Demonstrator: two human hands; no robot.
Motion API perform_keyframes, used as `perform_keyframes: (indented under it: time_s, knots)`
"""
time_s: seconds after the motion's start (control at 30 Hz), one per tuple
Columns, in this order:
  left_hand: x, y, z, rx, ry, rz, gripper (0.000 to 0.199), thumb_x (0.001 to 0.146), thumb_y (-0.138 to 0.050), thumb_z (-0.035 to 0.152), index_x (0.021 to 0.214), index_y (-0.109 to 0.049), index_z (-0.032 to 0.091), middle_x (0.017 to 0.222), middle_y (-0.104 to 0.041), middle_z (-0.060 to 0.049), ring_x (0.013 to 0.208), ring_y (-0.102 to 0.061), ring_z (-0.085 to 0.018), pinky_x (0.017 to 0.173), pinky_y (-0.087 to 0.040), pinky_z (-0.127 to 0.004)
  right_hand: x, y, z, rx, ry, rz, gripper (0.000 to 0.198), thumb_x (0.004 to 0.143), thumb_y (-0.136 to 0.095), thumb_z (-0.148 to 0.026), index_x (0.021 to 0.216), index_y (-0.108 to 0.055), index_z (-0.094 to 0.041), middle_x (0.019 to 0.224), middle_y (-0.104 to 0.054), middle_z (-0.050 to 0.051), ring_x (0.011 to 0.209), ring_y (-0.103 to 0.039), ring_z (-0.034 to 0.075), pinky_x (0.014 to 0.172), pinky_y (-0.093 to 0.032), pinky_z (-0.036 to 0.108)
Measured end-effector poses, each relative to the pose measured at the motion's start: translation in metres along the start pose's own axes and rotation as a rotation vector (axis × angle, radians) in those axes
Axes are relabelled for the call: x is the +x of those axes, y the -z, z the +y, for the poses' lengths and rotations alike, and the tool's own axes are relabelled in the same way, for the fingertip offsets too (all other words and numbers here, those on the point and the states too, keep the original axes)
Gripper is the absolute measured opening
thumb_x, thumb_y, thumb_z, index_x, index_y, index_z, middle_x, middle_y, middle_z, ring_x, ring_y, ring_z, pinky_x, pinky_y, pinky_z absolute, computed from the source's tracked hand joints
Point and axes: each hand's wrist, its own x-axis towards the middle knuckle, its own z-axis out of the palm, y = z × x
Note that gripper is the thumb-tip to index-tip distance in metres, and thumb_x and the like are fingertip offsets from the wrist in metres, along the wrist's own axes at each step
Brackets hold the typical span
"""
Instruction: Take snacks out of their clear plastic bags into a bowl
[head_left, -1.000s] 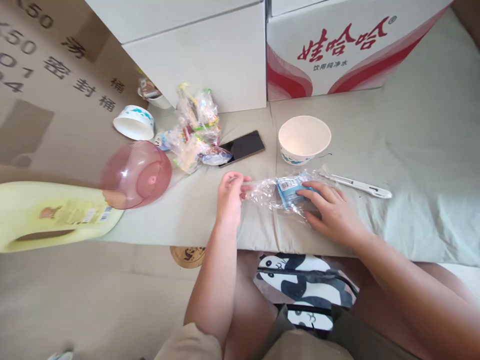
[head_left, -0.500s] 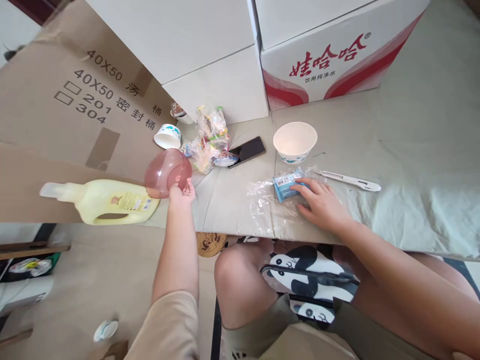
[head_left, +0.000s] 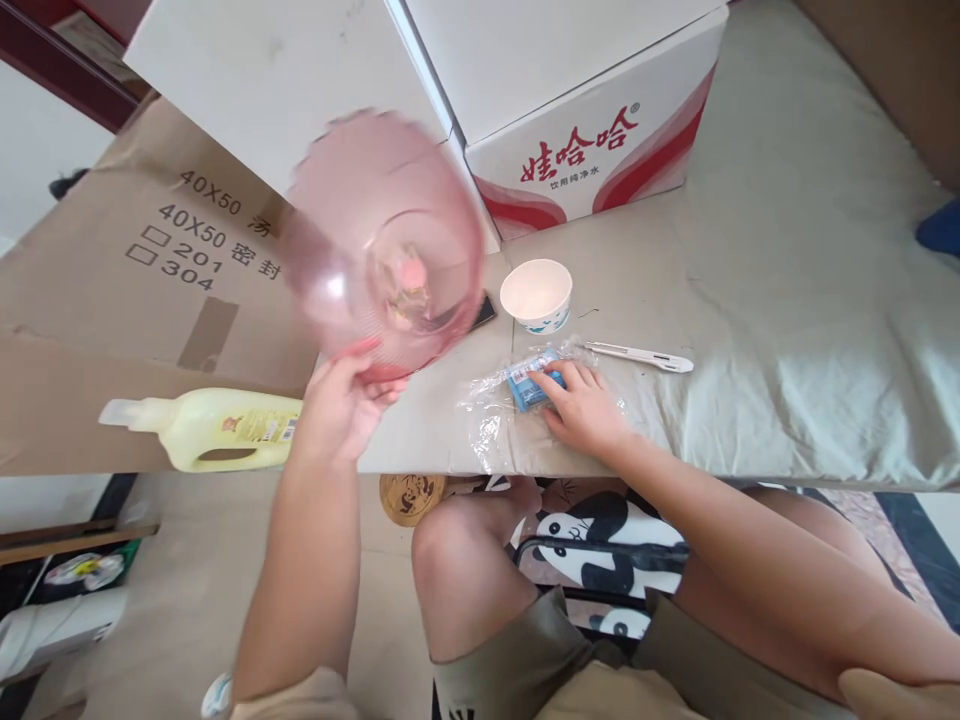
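My left hand (head_left: 349, 405) grips a translucent pink plastic bowl (head_left: 330, 235) by its lower edge. The bowl is lifted and tilted, its round base towards me, and it blurs a little with motion. Wrapped snacks show faintly through it. On the cloth-covered surface, my right hand (head_left: 585, 408) lies with fingers apart over a blue packet (head_left: 526, 392), fingertips touching its top. Clear plastic film (head_left: 487, 420) spreads beside the packet. Just beyond that hand are a white utility knife (head_left: 641, 356) and a white paper bowl (head_left: 536, 290) with a blue pattern.
At the left edge lies a yellow bottle (head_left: 229, 430) with a handle. A phone (head_left: 486, 312) is mostly behind the pink bowl. White cartons (head_left: 592, 160) and a brown cardboard box (head_left: 112, 290) border the back and left. A panda-print stool (head_left: 600, 545) is below, between my knees.
My left hand has raised the pink bowl from beside the yellow bottle, up and to the right, before the snacks and cartons. My right hand stays on the blue packet. The view has shifted.
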Motion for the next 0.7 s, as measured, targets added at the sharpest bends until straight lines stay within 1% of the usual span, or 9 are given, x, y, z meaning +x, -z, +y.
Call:
perform_keyframes:
  time_s: [0.07, 0.17, 0.27, 0.33, 0.4, 0.47, 0.57, 0.63, 0.7]
  knots:
    - [0.001, -0.048, 0.009, 0.087, -0.022, -0.179, 0.017, 0.085, -0.058, 0.01, 0.099, -0.066, 0.015, 0.059, -0.068, -0.004, 0.048, -0.064, -0.016, 0.045, -0.048, -0.02, 0.0, 0.001, -0.001, 0.009, -0.006, -0.016, 0.057, 0.093, -0.049, -0.018, 0.149, -0.055, -0.019, 0.143, -0.056, 0.017, 0.132, -0.048, 0.035, 0.106, -0.038, 0.048]
    - [0.009, -0.127, 0.014, 0.226, -0.051, -0.42, 0.021, 0.086, -0.063, 0.016, 0.107, -0.064, 0.017, 0.063, -0.069, -0.002, 0.057, -0.069, -0.017, 0.055, -0.054, -0.022, 0.002, 0.001, -0.002, 0.021, -0.015, -0.026, 0.058, 0.093, -0.05, -0.018, 0.15, -0.054, -0.021, 0.144, -0.055, 0.016, 0.133, -0.047, 0.035, 0.108, -0.037, 0.048]
    - [0.01, -0.196, 0.004, 0.334, 0.03, -0.608, 0.018, 0.089, -0.064, 0.024, 0.104, -0.065, 0.015, 0.067, -0.071, -0.005, 0.067, -0.073, -0.018, 0.067, -0.058, -0.025, 0.003, 0.0, -0.003, 0.037, -0.009, -0.033, 0.06, 0.092, -0.051, -0.017, 0.151, -0.053, -0.021, 0.146, -0.055, 0.016, 0.135, -0.046, 0.035, 0.111, -0.037, 0.048]
    - [0.002, -0.229, -0.012, 0.343, 0.117, -0.672, 0.018, 0.093, -0.06, 0.026, 0.106, -0.065, 0.014, 0.069, -0.071, -0.006, 0.071, -0.074, -0.017, 0.072, -0.058, -0.024, 0.004, -0.001, -0.004, 0.043, -0.001, -0.033, 0.06, 0.091, -0.051, -0.015, 0.151, -0.054, -0.021, 0.146, -0.055, 0.016, 0.137, -0.046, 0.036, 0.113, -0.037, 0.05]
    - [-0.011, -0.248, -0.033, 0.31, 0.216, -0.708, 0.021, 0.098, -0.052, 0.026, 0.109, -0.064, 0.012, 0.069, -0.07, -0.007, 0.073, -0.074, -0.016, 0.074, -0.059, -0.024, 0.004, -0.001, -0.004, 0.042, 0.008, -0.033, 0.053, 0.092, -0.051, -0.016, 0.144, -0.06, -0.019, 0.144, -0.058, 0.017, 0.136, -0.048, 0.037, 0.112, -0.039, 0.052]
    - [-0.026, -0.256, -0.056, 0.255, 0.307, -0.727, 0.024, 0.099, -0.047, 0.023, 0.111, -0.062, 0.009, 0.071, -0.071, -0.009, 0.072, -0.074, -0.016, 0.075, -0.06, -0.024, 0.004, -0.001, -0.004, 0.057, 0.022, -0.035, 0.043, 0.094, -0.05, -0.017, 0.134, -0.067, -0.016, 0.138, -0.063, 0.02, 0.131, -0.053, 0.038, 0.11, -0.041, 0.053]
    - [-0.039, -0.253, -0.082, 0.153, 0.404, -0.711, 0.023, 0.099, -0.043, 0.017, 0.105, -0.063, 0.007, 0.077, -0.072, -0.011, 0.072, -0.074, -0.015, 0.074, -0.06, -0.024, 0.005, -0.002, -0.006, 0.11, 0.035, -0.026, 0.039, 0.097, -0.048, -0.019, 0.13, -0.069, -0.015, 0.137, -0.066, 0.019, 0.127, -0.058, 0.035, 0.11, -0.044, 0.052]
    - [-0.036, -0.248, -0.091, 0.123, 0.429, -0.679, 0.022, 0.098, -0.043, 0.016, 0.103, -0.063, 0.007, 0.08, -0.073, -0.013, 0.074, -0.075, -0.016, 0.074, -0.06, -0.024, 0.004, -0.004, -0.008, 0.116, 0.033, -0.028, 0.041, 0.097, -0.048, -0.02, 0.134, -0.066, -0.015, 0.142, -0.064, 0.018, 0.129, -0.057, 0.034, 0.111, -0.043, 0.052]
    - [-0.025, -0.244, -0.095, 0.114, 0.423, -0.634, 0.023, 0.099, -0.043, 0.017, 0.107, -0.062, 0.007, 0.084, -0.074, -0.015, 0.077, -0.075, -0.017, 0.074, -0.06, -0.024, 0.003, -0.006, -0.01, 0.091, 0.021, -0.046, 0.041, 0.097, -0.049, -0.021, 0.133, -0.067, -0.012, 0.14, -0.063, 0.02, 0.13, -0.055, 0.037, 0.111, -0.042, 0.054]
